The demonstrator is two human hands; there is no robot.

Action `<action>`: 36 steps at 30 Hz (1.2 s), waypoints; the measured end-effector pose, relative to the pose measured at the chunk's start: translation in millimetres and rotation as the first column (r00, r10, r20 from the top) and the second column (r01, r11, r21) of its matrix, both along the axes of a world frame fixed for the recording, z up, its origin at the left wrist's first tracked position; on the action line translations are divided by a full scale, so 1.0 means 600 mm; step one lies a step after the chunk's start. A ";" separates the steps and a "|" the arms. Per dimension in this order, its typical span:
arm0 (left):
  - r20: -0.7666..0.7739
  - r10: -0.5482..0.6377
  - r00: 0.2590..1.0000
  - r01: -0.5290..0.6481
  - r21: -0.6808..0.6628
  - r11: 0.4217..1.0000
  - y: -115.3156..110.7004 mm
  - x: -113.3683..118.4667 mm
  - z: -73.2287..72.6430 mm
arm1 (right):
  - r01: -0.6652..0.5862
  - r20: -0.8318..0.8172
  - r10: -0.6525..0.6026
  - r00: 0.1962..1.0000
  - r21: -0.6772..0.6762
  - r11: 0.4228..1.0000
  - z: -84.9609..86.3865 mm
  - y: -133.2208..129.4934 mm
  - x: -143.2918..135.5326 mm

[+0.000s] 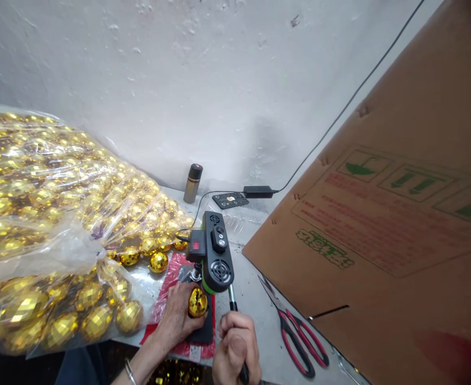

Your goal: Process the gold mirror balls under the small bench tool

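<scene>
My left hand (179,315) closes its fingers and thumb around a shiny gold faceted ball (198,302), whose top shows a small dark slot. The ball sits just below a black device (217,251) with round grilles and a green edge. A small black box with a red display (196,245) is fixed to the device's left side. My right hand (237,347) is wrapped round the black handle (244,373) of a metal rod (231,294), which runs up behind the device; its far end is hidden. Under the left hand lies a red plastic sheet (171,289) with a dark base plate (203,332) on it.
Clear bags (59,176) packed with gold balls fill the left side, and a loose gold ball (159,262) lies beside them. Red-and-black scissors (295,337) rest at right, against a large cardboard box (380,230). Toward the wall are a bottle (192,183), a phone (230,200) and a cable adapter (258,192).
</scene>
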State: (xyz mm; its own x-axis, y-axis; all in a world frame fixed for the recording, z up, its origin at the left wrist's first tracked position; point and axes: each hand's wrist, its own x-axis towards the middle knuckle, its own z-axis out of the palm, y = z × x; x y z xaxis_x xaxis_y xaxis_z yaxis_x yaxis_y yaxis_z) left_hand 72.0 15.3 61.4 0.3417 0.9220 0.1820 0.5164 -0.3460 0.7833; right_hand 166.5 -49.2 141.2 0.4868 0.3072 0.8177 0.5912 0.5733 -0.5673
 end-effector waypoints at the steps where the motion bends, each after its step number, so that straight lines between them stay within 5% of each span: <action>1: -0.001 -0.006 1.000 0.006 -0.002 1.000 0.000 0.000 0.001 | 0.001 -0.004 -0.001 1.000 0.002 1.000 -0.001 0.001 -0.001; 22: -0.016 -0.022 1.000 0.023 0.020 1.000 0.000 0.005 -0.006 | 0.039 0.095 -0.034 0.995 -0.045 0.998 -0.010 -0.005 0.019; 36: 0.010 0.004 1.000 -0.005 0.045 0.999 0.001 0.008 -0.020 | 0.001 0.073 -0.007 0.997 0.072 0.997 -0.033 0.013 0.027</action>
State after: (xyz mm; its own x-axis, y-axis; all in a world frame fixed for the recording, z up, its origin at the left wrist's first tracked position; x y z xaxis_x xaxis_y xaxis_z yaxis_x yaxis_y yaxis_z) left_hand 77.1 15.8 49.3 0.3358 0.9142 0.2270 0.5105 -0.3791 0.7718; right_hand 182.7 -41.6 121.2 0.4263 0.2445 0.8709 0.6318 0.6085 -0.4801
